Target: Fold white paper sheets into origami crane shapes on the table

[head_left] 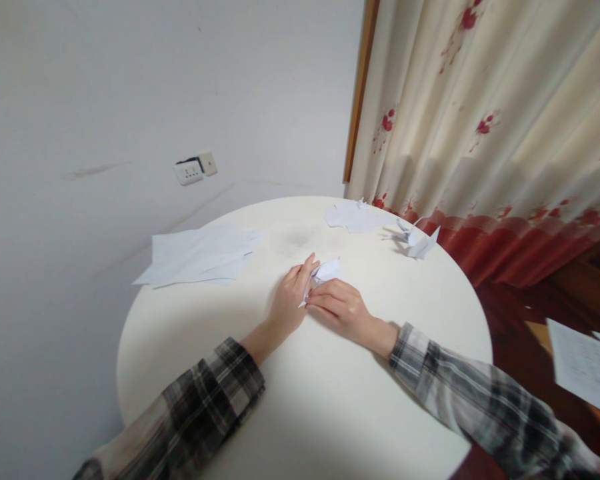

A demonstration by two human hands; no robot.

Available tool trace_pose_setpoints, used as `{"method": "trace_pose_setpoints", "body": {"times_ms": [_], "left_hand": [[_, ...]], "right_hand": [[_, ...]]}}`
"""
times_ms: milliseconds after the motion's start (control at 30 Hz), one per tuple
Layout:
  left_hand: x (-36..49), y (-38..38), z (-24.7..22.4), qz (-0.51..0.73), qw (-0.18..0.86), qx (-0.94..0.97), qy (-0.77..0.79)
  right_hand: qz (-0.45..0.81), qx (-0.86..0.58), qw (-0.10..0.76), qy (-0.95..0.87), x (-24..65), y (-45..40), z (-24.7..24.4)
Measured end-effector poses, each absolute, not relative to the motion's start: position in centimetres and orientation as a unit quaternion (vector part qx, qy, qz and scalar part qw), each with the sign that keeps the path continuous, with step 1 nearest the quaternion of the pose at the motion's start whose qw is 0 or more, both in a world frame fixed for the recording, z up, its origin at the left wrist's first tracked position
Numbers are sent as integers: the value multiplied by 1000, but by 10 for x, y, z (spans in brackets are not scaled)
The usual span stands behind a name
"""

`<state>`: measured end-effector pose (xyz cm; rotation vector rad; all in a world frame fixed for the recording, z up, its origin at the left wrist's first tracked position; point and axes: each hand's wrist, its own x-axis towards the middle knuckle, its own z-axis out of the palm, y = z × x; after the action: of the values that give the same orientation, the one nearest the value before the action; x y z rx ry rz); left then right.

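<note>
A small folded white paper piece (329, 271) is held between my two hands above the middle of the round white table (290, 407). My left hand (291, 297) grips its left side, fingers pressed together and pointing away from me. From the right, my right hand (341, 305) pinches the near end, where a narrow pointed tip shows between the hands. Part of the paper is hidden by the fingers.
Loose white sheets (195, 257) lie at the table's left. Flat paper scraps (353, 217) rest at the far edge, with folded paper figures (416, 240) to their right. A wall with a socket (189, 172) and a curtain (470, 133) stand behind. Papers (585, 363) lie at far right.
</note>
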<state>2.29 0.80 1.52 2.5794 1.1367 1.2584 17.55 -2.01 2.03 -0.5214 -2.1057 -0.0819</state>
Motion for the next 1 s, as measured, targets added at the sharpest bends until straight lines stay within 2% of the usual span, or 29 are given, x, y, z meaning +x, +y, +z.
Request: {"method": "trace_pose_setpoints", "body": {"times_ms": [300, 533, 733, 867, 1000], "left_hand": [[23, 8, 11, 451, 63, 767, 452], [21, 4, 15, 451, 55, 784, 423], [22, 1, 21, 503, 102, 756, 406], [19, 0, 24, 495, 111, 780, 365], [16, -1, 24, 475, 114, 808, 328]], "right_hand": [[-47, -208, 458, -863, 172, -21, 23], [-52, -214, 455, -863, 177, -20, 19], [-31, -262, 537, -802, 185, -17, 23], [-9, -302, 603, -738, 188, -20, 35], [78, -349, 699, -619, 188, -22, 48]]}}
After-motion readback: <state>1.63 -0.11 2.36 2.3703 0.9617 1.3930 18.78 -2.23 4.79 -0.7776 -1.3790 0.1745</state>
